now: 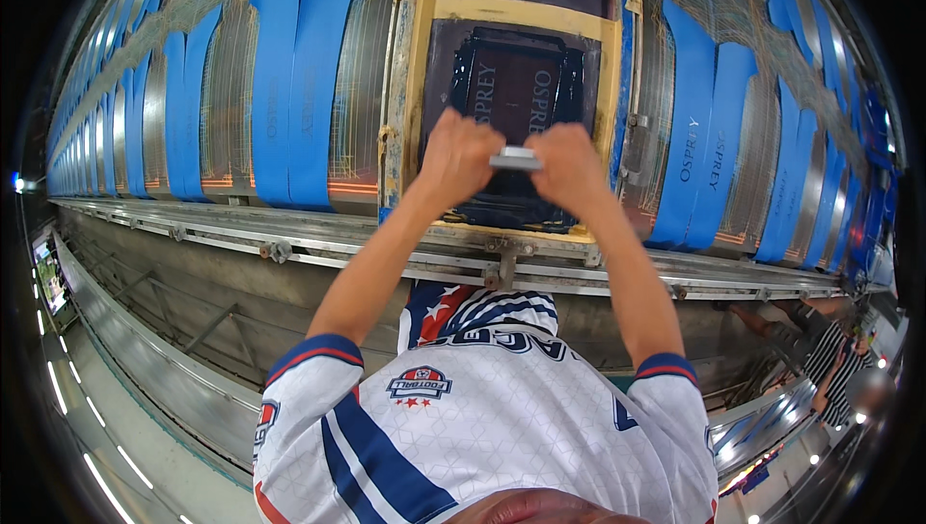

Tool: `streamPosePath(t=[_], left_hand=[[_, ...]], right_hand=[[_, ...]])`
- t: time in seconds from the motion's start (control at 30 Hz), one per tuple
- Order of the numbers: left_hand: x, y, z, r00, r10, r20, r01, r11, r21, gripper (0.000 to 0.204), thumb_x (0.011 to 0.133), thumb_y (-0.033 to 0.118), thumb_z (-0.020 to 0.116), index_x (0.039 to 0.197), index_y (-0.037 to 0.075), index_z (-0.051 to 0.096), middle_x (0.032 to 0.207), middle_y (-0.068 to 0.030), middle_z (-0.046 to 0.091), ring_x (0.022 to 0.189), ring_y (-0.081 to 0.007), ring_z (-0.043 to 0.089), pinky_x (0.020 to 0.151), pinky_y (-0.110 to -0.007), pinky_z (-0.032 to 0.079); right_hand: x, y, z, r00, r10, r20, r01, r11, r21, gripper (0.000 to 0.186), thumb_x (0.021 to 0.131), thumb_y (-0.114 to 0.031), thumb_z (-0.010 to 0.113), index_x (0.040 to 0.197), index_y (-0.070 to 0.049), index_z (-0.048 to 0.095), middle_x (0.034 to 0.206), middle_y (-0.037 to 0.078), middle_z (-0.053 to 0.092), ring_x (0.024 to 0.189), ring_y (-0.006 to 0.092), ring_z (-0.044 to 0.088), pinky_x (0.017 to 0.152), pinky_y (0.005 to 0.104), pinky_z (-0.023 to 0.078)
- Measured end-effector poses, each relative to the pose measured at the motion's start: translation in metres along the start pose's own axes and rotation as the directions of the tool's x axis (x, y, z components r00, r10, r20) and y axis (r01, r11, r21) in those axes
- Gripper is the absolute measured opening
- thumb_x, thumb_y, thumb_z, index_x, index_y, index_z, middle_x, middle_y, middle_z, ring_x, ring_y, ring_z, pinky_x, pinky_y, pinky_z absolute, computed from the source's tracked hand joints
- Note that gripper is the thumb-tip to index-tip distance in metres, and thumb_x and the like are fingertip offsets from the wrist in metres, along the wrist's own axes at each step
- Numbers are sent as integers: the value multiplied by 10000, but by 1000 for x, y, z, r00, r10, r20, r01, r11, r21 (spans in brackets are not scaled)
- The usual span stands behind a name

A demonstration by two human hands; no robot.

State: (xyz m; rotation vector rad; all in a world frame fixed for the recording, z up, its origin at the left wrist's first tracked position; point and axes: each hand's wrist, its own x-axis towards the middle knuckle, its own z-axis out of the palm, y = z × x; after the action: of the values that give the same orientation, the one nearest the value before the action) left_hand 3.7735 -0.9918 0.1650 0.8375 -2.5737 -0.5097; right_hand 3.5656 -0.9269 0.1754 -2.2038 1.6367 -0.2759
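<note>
Both my arms reach forward over a screen-printing frame (394,138) lying on the long print table. My left hand (457,160) and my right hand (567,169) are closed round the two ends of a squeegee (516,158). Between the fists its pale metal bar shows; its blade is hidden. Wet dark ink (511,39) rings the middle of the mesh, where pale lettering shows through. Yellowish tape (516,11) borders the mesh inside the frame.
Blue cut fabric pieces (309,90) lie in pairs left of the frame, and more blue pieces (690,167) to its right. A metal rail (338,252) runs along the table's near edge. At the far right a person in a striped top (837,370) stands by the table.
</note>
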Motion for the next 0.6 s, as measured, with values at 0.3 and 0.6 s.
streamPosePath(t=[0.3,0.6], left_hand=[[19,2,-12,999,0,33,-1,999,39,189,646,145,816,771,134,675,781,-29,680,763,-251,637,748,-409,402],[153,-85,-9,989,-38,143,27,996,80,184,734,284,808,771,138,703,771,-57,700,775,-289,655,776,-422,409]], right_hand=[[4,5,-18,1000,11,-10,-11,1000,-18,211,729,-204,764,880,-94,666,808,98,685,863,290,650,852,417,471],[130,99,-58,985,150,86,-155,986,56,229,822,-258,738,940,-66,696,868,180,705,871,387,670,775,465,522]])
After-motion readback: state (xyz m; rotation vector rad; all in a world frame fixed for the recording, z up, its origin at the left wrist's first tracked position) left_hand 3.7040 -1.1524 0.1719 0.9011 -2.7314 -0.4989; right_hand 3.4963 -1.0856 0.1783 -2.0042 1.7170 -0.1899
